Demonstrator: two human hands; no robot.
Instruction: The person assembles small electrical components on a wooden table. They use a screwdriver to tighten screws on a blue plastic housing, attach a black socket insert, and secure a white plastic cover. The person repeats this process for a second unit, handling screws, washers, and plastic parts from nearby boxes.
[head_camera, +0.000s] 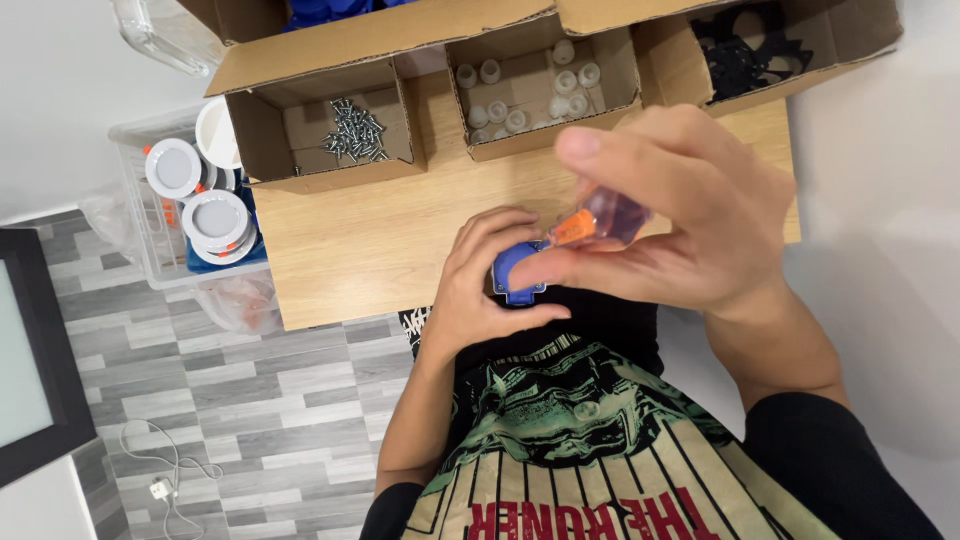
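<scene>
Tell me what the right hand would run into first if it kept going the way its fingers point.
The right hand, holding a clear part with an orange piece, points toward the left hand and the blue part it holds. It would likely meet that blue part first; they already look near touching, though depth is unclear.

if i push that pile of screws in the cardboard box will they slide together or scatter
The screws lie as a loose, tangled heap, so a push would probably spread them rather than move them as one. They look like small metal pieces, likely heavy for their size and stiff. The walls of their cardboard box should keep any that roll or skid contained.
</scene>
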